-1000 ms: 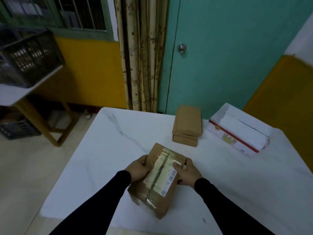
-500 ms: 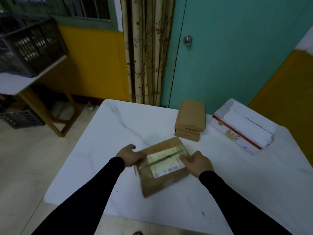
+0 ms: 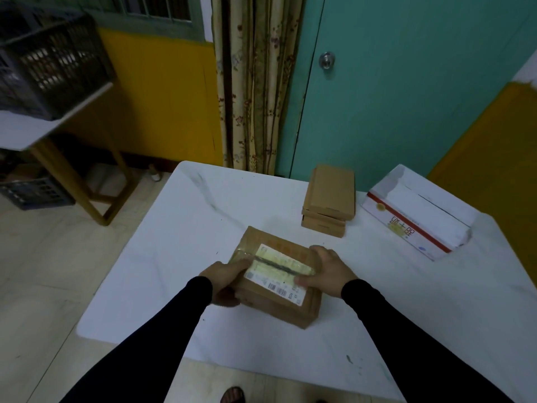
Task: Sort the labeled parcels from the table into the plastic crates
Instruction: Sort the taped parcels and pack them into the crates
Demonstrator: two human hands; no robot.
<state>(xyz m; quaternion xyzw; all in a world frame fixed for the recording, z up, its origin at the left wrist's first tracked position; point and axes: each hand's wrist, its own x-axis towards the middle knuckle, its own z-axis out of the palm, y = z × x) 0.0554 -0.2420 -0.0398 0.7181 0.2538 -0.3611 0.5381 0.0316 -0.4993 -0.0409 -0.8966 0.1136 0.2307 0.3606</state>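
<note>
A brown cardboard parcel with a white shipping label and clear tape lies on the white table, near its front. My left hand grips the parcel's left end, thumb on top. My right hand holds its right end, fingers curled over the far edge. Two flat brown parcels are stacked at the back of the table. A white box with a red stripe lies at the back right. A dark plastic crate stands on a side table at the far left.
A second dark crate sits on the floor under the wooden side table. Behind the table are a floral curtain and a teal door. A sandalled foot shows below the table's front edge.
Both hands have turned the parcel on the table, so its label now runs across me with the barcode toward me. My view has dipped slightly.
</note>
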